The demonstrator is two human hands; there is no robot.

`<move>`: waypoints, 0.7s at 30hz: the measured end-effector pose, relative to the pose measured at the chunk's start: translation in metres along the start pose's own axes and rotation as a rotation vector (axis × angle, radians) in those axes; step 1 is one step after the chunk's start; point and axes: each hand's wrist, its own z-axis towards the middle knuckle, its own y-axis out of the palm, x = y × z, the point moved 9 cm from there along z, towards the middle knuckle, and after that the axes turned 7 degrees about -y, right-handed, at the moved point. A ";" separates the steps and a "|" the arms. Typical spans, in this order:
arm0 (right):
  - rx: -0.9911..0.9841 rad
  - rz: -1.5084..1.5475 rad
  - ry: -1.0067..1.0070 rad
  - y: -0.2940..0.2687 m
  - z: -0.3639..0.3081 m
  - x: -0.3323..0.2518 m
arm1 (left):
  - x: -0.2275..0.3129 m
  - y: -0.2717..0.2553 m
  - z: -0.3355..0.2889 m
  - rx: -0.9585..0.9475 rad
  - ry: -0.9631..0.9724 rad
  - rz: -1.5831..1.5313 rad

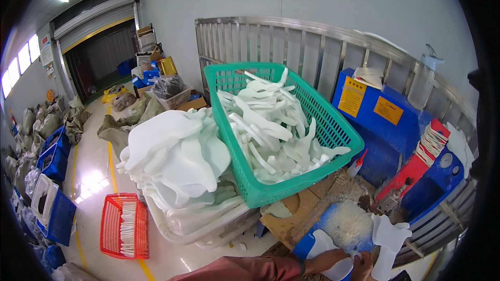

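At the lower right, a curved white sheet-like piece [341,269] is between my two hands, low in front of a blue machine [359,112]. My left hand [327,261], coming from a dark red sleeve, is closed on its upper edge. My right hand [363,266] grips its right side with the fingers bent in. Another white shaped piece [388,238] stands just right of my right hand, beside a heap of pale shavings [350,224]. Whether my right hand touches this second piece, I cannot tell.
A green basket [250,190] of white curved pieces sits at centre, beside a white tub [179,235] piled with larger white pieces [166,140]. An orange-red basket [108,226] stands on the floor. A metal railing [281,22] runs behind; blue crates [54,221] and sacks line the left.
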 end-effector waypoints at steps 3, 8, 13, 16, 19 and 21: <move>-0.100 0.087 0.276 -0.009 0.005 -0.002 | 0.008 -0.040 -0.005 0.088 -0.088 -0.254; -0.369 0.165 0.439 -0.039 0.021 -0.055 | 0.072 -0.102 -0.047 0.322 0.250 0.241; 0.136 0.280 0.109 -0.104 0.049 -0.169 | 0.103 -0.129 -0.065 0.256 0.354 0.307; 0.119 0.293 -0.151 -0.119 0.053 -0.218 | 0.128 -0.134 -0.085 0.075 0.425 0.260; -0.007 0.442 0.044 -0.108 0.044 -0.213 | 0.120 -0.124 -0.108 -0.336 0.023 0.011; 0.016 0.528 0.075 -0.116 0.026 -0.221 | 0.140 -0.126 -0.131 -0.319 0.059 0.137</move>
